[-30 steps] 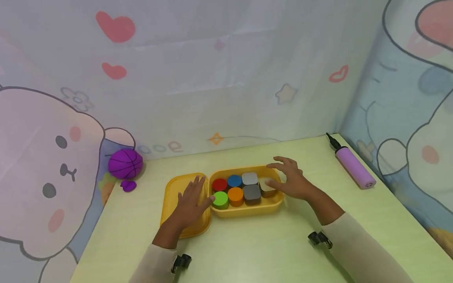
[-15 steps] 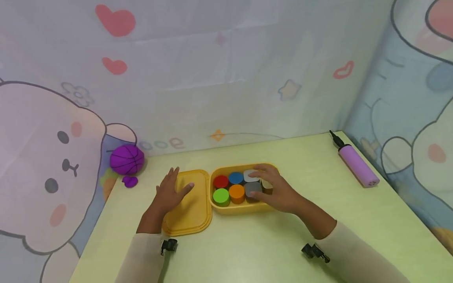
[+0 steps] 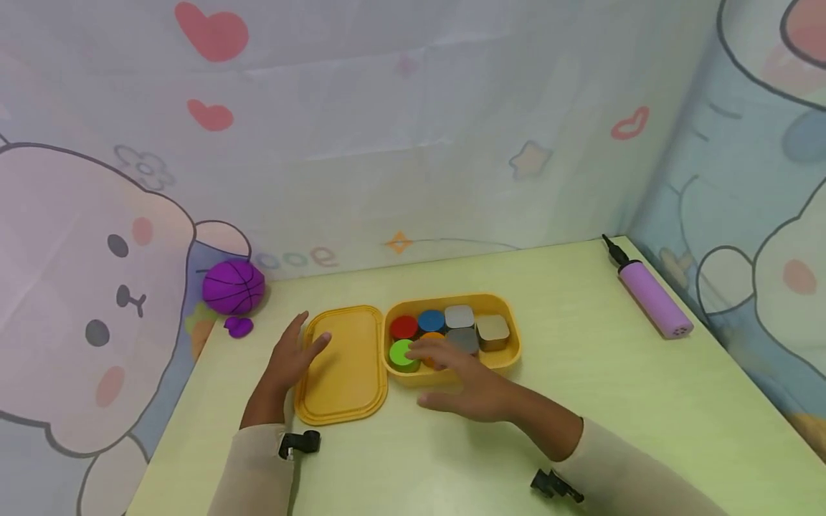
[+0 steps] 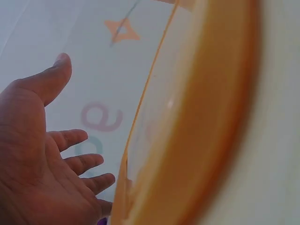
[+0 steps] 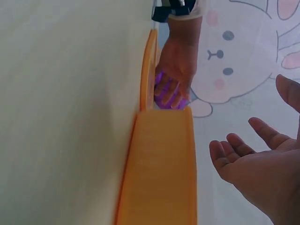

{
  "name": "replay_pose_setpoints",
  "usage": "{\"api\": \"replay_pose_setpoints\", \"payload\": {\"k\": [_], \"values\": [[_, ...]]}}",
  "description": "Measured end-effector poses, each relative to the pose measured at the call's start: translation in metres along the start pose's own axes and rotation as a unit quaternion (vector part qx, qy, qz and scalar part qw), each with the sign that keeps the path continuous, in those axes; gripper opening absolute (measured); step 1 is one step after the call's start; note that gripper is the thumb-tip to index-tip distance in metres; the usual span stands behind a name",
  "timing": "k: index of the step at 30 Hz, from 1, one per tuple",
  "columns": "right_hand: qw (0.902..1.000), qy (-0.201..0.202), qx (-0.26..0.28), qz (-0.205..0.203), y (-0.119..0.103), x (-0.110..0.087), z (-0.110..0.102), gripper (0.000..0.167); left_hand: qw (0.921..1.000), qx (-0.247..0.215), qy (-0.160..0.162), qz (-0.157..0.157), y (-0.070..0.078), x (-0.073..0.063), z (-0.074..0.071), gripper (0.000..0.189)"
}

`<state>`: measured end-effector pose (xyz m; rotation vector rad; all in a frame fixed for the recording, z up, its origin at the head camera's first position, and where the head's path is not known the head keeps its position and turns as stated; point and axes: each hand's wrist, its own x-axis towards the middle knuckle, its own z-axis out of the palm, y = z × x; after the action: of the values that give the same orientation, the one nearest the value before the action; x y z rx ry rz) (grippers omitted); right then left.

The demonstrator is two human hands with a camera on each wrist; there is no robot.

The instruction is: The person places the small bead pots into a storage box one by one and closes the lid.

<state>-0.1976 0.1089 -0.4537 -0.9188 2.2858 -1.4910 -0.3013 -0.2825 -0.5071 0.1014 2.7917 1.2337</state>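
A yellow box (image 3: 515,335) holds several blocks. The round ones are red (image 3: 404,327), blue and green (image 3: 401,356), and an orange one lies partly behind my right fingers. Squarish blocks in light grey, dark grey (image 3: 463,340) and beige (image 3: 493,328) fill the right part. My right hand (image 3: 477,390) hovers at the box's front side, fingers spread over the green and orange blocks, holding nothing. Left of the box lies a flat yellow lid (image 3: 351,365). My left hand (image 3: 286,364) hangs at the lid's left edge, palm empty and thumb apart in the left wrist view.
A purple ball (image 3: 234,287) with black lines sits at the table's back left corner, with a small purple object (image 3: 239,327) before it. Along the right edge lies a lilac hand pump (image 3: 654,299) with a black nozzle. A printed curtain (image 3: 361,143) hangs behind the table.
My left hand has moved left from over the lid to its outer edge. My right hand has swept left and toward me, from the beige block to the orange and green ones.
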Motion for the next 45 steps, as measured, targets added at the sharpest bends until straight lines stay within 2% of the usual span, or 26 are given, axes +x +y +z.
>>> {"api": "replay_pose_setpoints", "payload": {"k": [7,10,14,19,24,29,32,39,45], "values": [[0.9982,-0.052,0.03,0.008,0.008,0.007,0.019,0.06,0.9973,-0.066,0.028,-0.013,-0.018,0.002,0.006,0.083],[0.9972,-0.067,0.034,0.008,0.012,0.011,0.026,0.059,0.9949,-0.094,0.032,-0.013,-0.021,0.002,0.007,0.082],[0.9963,-0.078,0.037,-0.001,0.015,0.015,0.033,0.061,0.994,-0.104,0.029,-0.02,-0.02,0.003,0.008,0.083],[0.9951,-0.095,0.017,0.019,0.024,0.017,0.041,0.061,0.9976,-0.062,0.018,-0.024,-0.015,0.005,0.009,0.087],[0.9931,-0.106,-0.012,0.047,0.038,0.015,0.048,0.065,0.9998,-0.013,0.013,-0.003,-0.015,0.008,0.014,0.089],[0.9908,-0.106,-0.05,0.067,0.048,0.015,0.059,0.074,0.9998,0.011,0.016,0.004,-0.015,0.01,0.015,0.088],[0.9888,-0.105,-0.075,0.074,0.05,0.016,0.067,0.078,0.9994,0.03,0.017,0.001,-0.015,0.01,0.016,0.088],[0.9877,-0.095,-0.086,0.089,0.043,0.015,0.079,0.082,0.9942,0.107,0.005,0.012,-0.014,0.01,0.019,0.091],[0.9871,-0.096,-0.094,0.087,0.04,0.016,0.082,0.082,0.9956,0.094,0.004,-0.002,-0.017,0.01,0.021,0.086]]}}
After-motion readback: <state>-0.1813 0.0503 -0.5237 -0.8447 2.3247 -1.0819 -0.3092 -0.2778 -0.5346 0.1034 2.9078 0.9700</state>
